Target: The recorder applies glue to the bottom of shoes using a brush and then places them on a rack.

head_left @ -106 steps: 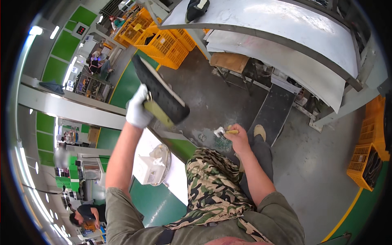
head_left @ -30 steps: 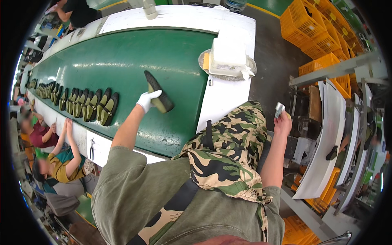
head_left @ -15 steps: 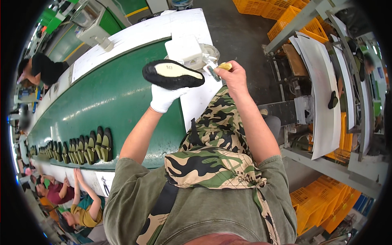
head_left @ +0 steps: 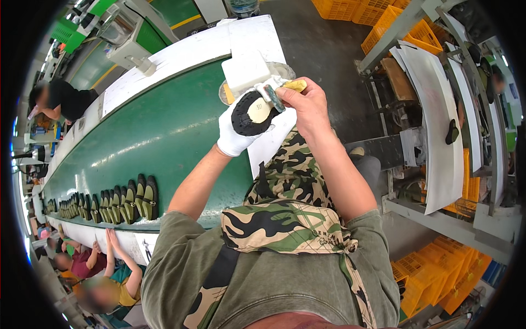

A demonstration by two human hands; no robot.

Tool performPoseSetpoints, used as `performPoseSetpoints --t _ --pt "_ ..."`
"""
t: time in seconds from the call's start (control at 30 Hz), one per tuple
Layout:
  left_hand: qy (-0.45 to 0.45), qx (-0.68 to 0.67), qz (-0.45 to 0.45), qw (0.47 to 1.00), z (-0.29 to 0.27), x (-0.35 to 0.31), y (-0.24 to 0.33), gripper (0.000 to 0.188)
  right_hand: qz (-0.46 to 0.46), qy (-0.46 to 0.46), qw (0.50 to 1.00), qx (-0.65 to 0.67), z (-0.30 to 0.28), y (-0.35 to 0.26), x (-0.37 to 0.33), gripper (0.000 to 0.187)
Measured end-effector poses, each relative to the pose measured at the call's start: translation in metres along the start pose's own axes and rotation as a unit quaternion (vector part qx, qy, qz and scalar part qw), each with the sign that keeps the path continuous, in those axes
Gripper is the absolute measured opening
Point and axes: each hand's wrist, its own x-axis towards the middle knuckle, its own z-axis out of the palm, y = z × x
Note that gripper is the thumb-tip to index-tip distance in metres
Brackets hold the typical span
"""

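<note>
Above the right end of the green-topped table (head_left: 164, 131), as the head view shows it, both hands are raised and brought close together. The gloved left hand (head_left: 232, 137) is curled around a shoe (head_left: 256, 113), gripping it from the left and below, so that the shoe lies just right of the palm. Its underside faces up toward the camera, with a dark outer rim around a cream patch. The bare right hand (head_left: 310, 107), on the other side of the shoe, pinches a brush (head_left: 295, 85) with a yellow handle between thumb and fingers. The brush's head lies at the upper right rim of the shoe; whether its tip presses on the surface cannot be told.

Just beyond the hands, at the table's right end, a white container (head_left: 244, 71) stands on a round tray (head_left: 223, 94). Along the table's near edge, well to the left of the hands, a row of shoes with dark rims and olive uppers (head_left: 129, 205) stretches toward the far left end. A co-worker's hands (head_left: 112, 241) meet at the white border beside that row, and pliers (head_left: 147, 250) lie on the border to their right.
</note>
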Motion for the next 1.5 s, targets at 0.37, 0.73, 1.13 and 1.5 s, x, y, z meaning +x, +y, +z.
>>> performPoseSetpoints --t 0.37,0.73,1.13,1.5 --pt "0.027 -0.034 -0.091 0.995 0.010 -0.006 -0.006 0.076 -0.034 -0.022 0.999 -0.034 -0.012 0.002 0.011 0.017" --pt "-0.037 -0.114 -0.209 0.971 -0.001 0.011 0.013 0.076 -0.061 -0.040 0.997 -0.017 0.020 -0.038 -0.004 0.015" --pt "-0.231 -0.375 -0.258 0.860 -0.033 0.024 -0.003 0.085 -0.206 -0.048 0.977 -0.033 0.016 -0.033 0.038 0.018" --pt "-0.227 -0.554 -0.339 0.726 -0.032 0.019 -0.014 0.079 -0.211 -0.109 0.960 -0.147 -0.009 -0.030 0.040 0.022"
